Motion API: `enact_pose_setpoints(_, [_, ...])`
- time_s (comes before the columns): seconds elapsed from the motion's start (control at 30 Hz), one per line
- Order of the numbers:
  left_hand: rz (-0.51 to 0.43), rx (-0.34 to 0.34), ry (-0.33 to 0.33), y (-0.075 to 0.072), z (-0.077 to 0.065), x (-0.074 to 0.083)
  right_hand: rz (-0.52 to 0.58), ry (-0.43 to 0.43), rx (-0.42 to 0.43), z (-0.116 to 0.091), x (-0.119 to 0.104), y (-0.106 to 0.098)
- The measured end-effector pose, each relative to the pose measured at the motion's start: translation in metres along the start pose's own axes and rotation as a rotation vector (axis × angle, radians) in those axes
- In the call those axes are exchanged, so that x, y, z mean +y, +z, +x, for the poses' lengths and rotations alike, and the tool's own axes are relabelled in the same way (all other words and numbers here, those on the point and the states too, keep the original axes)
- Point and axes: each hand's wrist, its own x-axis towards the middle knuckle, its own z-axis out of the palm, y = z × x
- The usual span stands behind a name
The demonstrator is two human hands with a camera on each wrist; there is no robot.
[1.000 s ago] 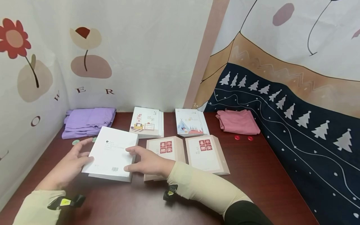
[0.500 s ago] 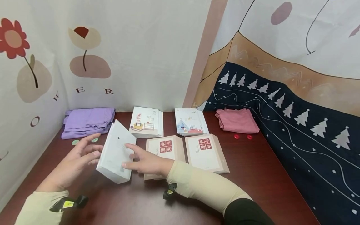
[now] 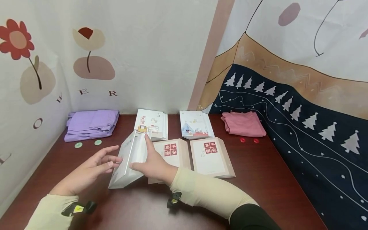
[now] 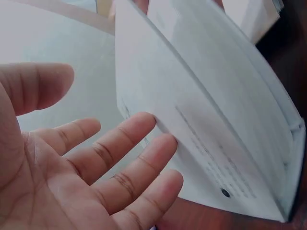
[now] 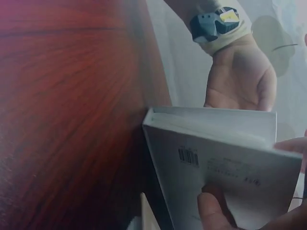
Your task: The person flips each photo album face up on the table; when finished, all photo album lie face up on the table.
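A white notebook [image 3: 137, 153] stands tilted on the table's left-centre, its white faces spread like a wedge. Printed text and a black dot show on the face toward my left hand [image 4: 110, 167]; a barcode is on the face in the right wrist view. My right hand [image 3: 156, 163] grips the notebook from the right, its thumb on that face; its other fingers are partly hidden. In the head view my left hand [image 3: 92, 171] is at the left face, fingers loosely extended. Its fingertips lie at or very near the cover; contact is hard to tell.
Two notebooks with red square print, a left one [image 3: 175, 153] and a right one [image 3: 211, 159], lie right of centre. Behind are illustrated white notebooks [image 3: 156, 119] [image 3: 195, 124]. Purple cloth [image 3: 92, 124] and green buttons [image 3: 98, 142] lie left, pink cloth [image 3: 243, 124] and red buttons [image 3: 242, 140] right.
The white notebook has turned from lying nearly flat, back face up, to standing tilted, and shifted right. My right hand has rotated with it; my left hand has moved right and down.
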Motion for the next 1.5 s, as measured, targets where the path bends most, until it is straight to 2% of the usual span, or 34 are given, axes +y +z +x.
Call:
enact_pose_setpoints(0.07, [0.016,0.01,-0.013,-0.001,-0.001,-0.002,-0.081,0.02,0.013,-0.001,0.0,0.001])
enact_pose_setpoints(0.23, [0.06,0.013,-0.031,-0.003,-0.002,-0.003,-0.064,0.061,0.005,-0.002,-0.001,0.005])
enact_pose_setpoints(0.4, [0.083,0.006,-0.098,-0.004,-0.001,-0.003,-0.067,0.046,-0.009,-0.002,-0.002,0.005])
enact_pose_setpoints(0.6, [0.19,0.068,-0.155,-0.005,-0.002,-0.01,-0.141,0.095,0.063,-0.004,0.0,0.009])
enact_pose_setpoints(0.7, [0.19,0.072,-0.2,-0.006,-0.002,-0.015,-0.149,0.109,0.081,-0.004,0.0,0.011])
enact_pose_setpoints(0.87, [0.189,0.072,-0.231,-0.009,-0.004,-0.018,-0.101,0.132,0.061,0.0,0.0,0.013])
enact_pose_setpoints(1.0, [0.261,0.102,-0.248,-0.013,-0.005,-0.016,-0.106,0.147,0.036,0.004,-0.001,0.012])
enact_pose_setpoints(1.1, [0.298,0.112,-0.282,-0.016,-0.005,-0.014,-0.103,0.17,0.025,0.005,-0.003,0.014])
enact_pose_setpoints(1.23, [0.3,0.113,-0.336,-0.016,-0.003,-0.009,-0.071,0.184,0.039,0.005,-0.004,0.015])
enact_pose_setpoints(1.37, [0.311,0.138,-0.352,-0.011,-0.002,-0.003,0.009,0.133,0.072,0.006,-0.005,0.009])
enact_pose_setpoints(1.5, [0.307,0.183,-0.352,-0.003,-0.001,0.006,0.105,0.077,0.074,0.006,-0.008,-0.009])
